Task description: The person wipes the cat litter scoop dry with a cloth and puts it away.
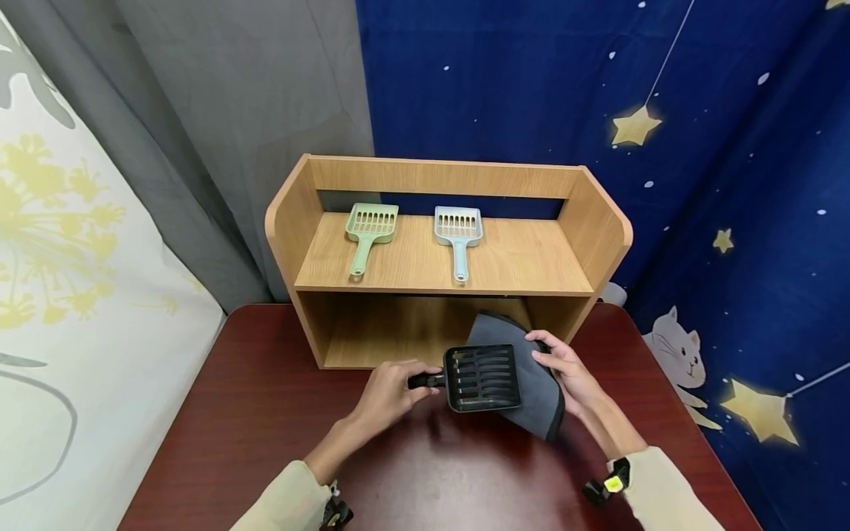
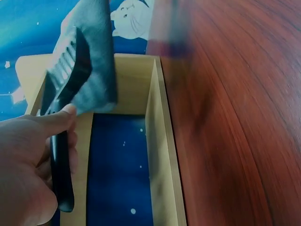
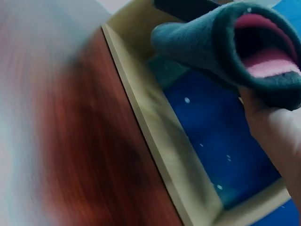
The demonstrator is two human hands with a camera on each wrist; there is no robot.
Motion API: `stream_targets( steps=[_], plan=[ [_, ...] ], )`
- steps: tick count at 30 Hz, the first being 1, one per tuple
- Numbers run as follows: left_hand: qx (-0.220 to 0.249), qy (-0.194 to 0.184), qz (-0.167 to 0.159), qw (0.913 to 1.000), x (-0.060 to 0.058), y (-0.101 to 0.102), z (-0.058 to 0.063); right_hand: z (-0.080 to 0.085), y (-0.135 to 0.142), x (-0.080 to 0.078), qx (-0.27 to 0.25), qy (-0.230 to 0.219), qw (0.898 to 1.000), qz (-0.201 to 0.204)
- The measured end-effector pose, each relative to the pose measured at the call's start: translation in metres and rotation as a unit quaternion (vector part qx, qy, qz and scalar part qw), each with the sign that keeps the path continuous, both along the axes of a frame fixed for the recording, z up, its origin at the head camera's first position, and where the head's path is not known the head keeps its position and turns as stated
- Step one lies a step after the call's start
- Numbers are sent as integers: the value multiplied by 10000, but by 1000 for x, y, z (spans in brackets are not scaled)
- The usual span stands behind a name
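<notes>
My left hand (image 1: 387, 394) grips the short handle of a black slotted litter scoop (image 1: 483, 391), its basket pointing right in the head view. In the left wrist view the black handle (image 2: 61, 169) runs down between thumb and curled fingers. A dark grey cloth (image 1: 539, 402) with black edging is held by my right hand (image 1: 572, 376), just behind and right of the scoop's basket, which overlaps it. The right wrist view shows the cloth (image 3: 197, 44) curved over into a tube with a pink inside. Most of the right fingers are hidden there.
A two-tier wooden shelf (image 1: 445, 290) stands at the back of the dark red table (image 1: 265, 435). On its upper board lie a green litter scoop (image 1: 370, 234) and a light blue litter scoop (image 1: 459, 240). Curtains hang behind, grey (image 1: 252, 88) and starry blue (image 1: 531, 88).
</notes>
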State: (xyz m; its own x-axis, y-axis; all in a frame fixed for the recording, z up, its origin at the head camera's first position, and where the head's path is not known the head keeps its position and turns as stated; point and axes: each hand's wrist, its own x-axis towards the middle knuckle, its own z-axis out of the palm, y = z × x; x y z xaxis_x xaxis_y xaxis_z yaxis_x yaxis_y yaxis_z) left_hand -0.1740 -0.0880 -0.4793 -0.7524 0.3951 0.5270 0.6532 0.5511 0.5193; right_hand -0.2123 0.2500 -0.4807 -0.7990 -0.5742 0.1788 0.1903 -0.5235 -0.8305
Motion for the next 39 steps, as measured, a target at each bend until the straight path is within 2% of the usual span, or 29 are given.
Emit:
stream_targets(
  steps=[5, 10, 17, 24, 29, 36, 39],
  plan=[
    [407, -116, -265, 9988, 1, 12, 1, 0, -20, 1, -612, -98, 9974, 365],
    [467, -114, -302, 9984, 2, 17, 1, 0, -29, 1, -844, -27, 9951, 523],
    [354, -179, -273, 9988, 0, -1, -2, 8, -13, 5, -789, -267, 9962, 259],
    [282, -156, -129, 9994, -3, -14, -6, 16, 0, 7, -991, -18, 9947, 261],
    [491, -106, -341, 9982, -5, -6, -4, 14, -8, 5, -975, -38, 9949, 244],
    [847, -281, -841, 9925, -6, 11, 2, 6, -30, -1, -1097, -45, 9924, 554],
    [865, -293, -931, 9915, -6, 14, 3, 5, -35, -3, -1092, 13, 9921, 614]
  ],
)
